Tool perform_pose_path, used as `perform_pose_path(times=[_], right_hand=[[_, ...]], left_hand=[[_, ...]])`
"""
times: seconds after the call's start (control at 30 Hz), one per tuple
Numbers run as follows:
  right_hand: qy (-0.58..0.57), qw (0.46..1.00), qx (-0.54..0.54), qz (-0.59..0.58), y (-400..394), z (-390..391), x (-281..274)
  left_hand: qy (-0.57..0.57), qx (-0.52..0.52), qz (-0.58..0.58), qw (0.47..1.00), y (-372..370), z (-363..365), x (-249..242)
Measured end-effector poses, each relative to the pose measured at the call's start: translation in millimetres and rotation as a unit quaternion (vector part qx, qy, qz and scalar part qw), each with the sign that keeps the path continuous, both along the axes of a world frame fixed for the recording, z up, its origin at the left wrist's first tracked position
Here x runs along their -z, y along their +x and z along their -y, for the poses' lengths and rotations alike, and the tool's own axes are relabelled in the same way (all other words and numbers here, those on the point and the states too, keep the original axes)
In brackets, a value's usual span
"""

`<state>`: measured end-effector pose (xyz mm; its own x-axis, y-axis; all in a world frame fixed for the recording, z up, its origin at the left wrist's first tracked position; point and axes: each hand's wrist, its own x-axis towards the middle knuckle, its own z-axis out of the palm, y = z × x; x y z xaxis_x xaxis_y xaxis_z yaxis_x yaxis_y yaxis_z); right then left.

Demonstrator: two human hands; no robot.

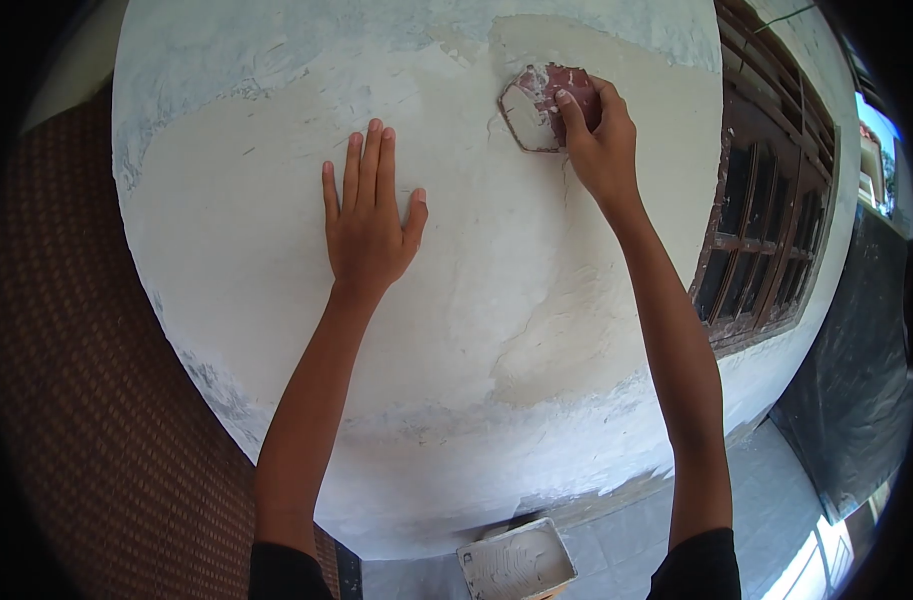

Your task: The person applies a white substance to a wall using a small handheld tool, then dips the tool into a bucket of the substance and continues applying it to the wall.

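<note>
My left hand (pixel 365 215) lies flat against the white wall (pixel 427 320), its fingers stretched out and the thumb spread to the side. Higher up and to the right, my right hand (pixel 605 145) grips a flat reddish-brown plate (pixel 577 90) by its right edge, thumb on the front face. The plate is roughly six-sided and carries a thick smear of off-white putty on its left part. It is held at the wall's surface; whether it touches cannot be made out. Around it the wall has damp-looking beige patches of putty beside paler areas.
A rectangular container (pixel 517 562) of off-white putty stands at the wall's foot on a grey floor sheet (pixel 607 540). A brown wooden window (pixel 762 220) is set into the wall at right. Brown woven matting (pixel 107 380) runs along the left, and dark sheeting (pixel 857 350) hangs far right.
</note>
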<state>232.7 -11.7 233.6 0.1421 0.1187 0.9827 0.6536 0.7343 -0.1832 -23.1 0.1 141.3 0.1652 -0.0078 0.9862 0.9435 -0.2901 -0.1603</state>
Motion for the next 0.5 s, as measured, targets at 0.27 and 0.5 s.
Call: perform_pose_path(times=[0.27, 0.5], right_hand=[[0.042, 0.993, -0.087, -0.071, 16, -14, -3], [0.014, 0.975, -0.117, -0.190, 24, 2, -13]], left_hand=[[-0.004, -0.009, 0.002, 1.000, 0, 1, 0], [-0.010, -0.016, 0.003, 1.000, 1, 1, 0]])
